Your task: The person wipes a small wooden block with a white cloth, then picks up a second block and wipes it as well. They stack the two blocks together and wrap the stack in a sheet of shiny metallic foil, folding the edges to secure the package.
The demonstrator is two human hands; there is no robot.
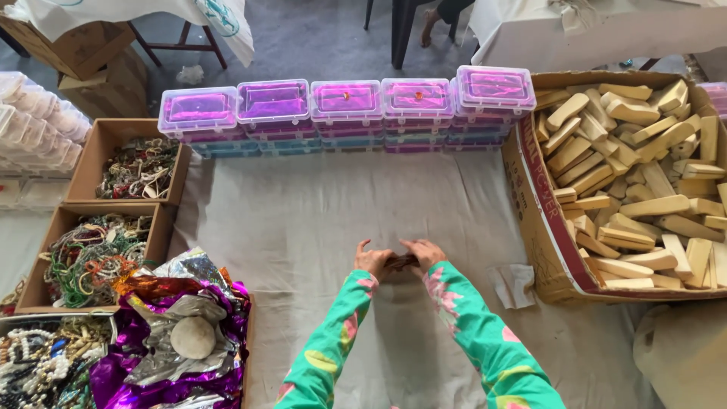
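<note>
Green floral sleeves (485,356) reach up from the lower edge onto the grey cloth (303,220) that covers the table, and both hands meet over its middle. Left hand (372,261) and right hand (425,254) share a small dark brown piece (400,262), the fingers of each pinched onto one end of it, so it sits between them just above the cloth (what it is made of I cannot tell). Right of the hands, a white rag (515,285) lies on the cloth, and beyond it stands a big cardboard box (539,220) heaped with pale wooden blocks (628,182). Behind the hands runs a row of clear plastic cases with purple lids (344,106). Left of them are open boxes of bead strings (98,254) and crumpled purple foil (185,333).
</note>
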